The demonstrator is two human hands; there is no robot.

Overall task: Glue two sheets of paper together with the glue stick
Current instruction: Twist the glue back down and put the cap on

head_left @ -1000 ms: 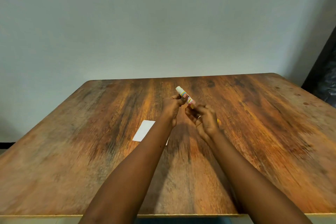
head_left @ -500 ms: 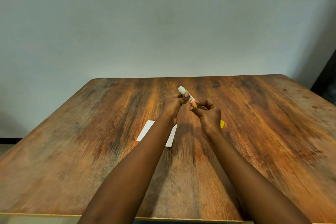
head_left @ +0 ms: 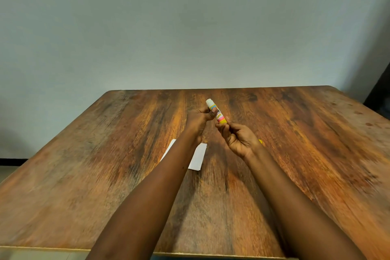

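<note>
A glue stick with a white exposed tip and a pink-and-yellow label is held tilted above the table's middle. My left hand pinches its upper part. Fingertips of my right hand grip its yellow lower end. A small yellow piece, perhaps the cap, peeks out behind my right hand. White paper lies flat on the wooden table beneath my left forearm, which hides its middle.
The table's near edge runs along the bottom of the view. A plain wall stands behind the far edge. A dark object sits off the far right corner.
Both hands stay on the glue stick at about the same spot. My right hand has turned at the stick's lower end, showing more of its palm side.
</note>
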